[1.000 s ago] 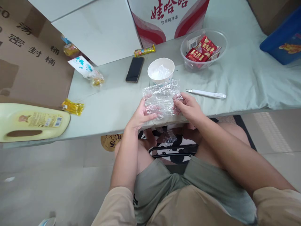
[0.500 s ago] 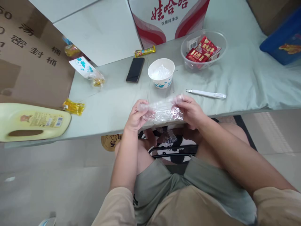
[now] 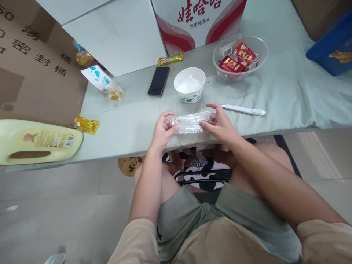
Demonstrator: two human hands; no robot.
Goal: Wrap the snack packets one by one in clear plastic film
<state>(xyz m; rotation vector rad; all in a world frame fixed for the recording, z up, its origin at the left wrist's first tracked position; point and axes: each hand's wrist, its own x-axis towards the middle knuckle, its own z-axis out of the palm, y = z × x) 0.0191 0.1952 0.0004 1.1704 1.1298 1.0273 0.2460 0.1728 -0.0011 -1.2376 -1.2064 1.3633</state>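
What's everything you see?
Plastic film: 1, clear, centre
Paper cup: 1, white, beyond film
Phone: 1, black, left of cup
Snack stick: 1, yellow, behind phone
Bowl: 1, clear, right of cup
Packets: several, red, in bowl
Slim tool: 1, white, right
Jug: 1, yellow, left
Wrapped packet: 1, yellow, by jug
Printed card: 1, white, left
Carton: 1, brown, left
Box: 1, white-red, back
Panel: 1, white, back
Container: 1, blue, right
Cloth: 1, green, underneath
Shorts: 1, green, lap
Left hand, right hand: 2, bare, on film
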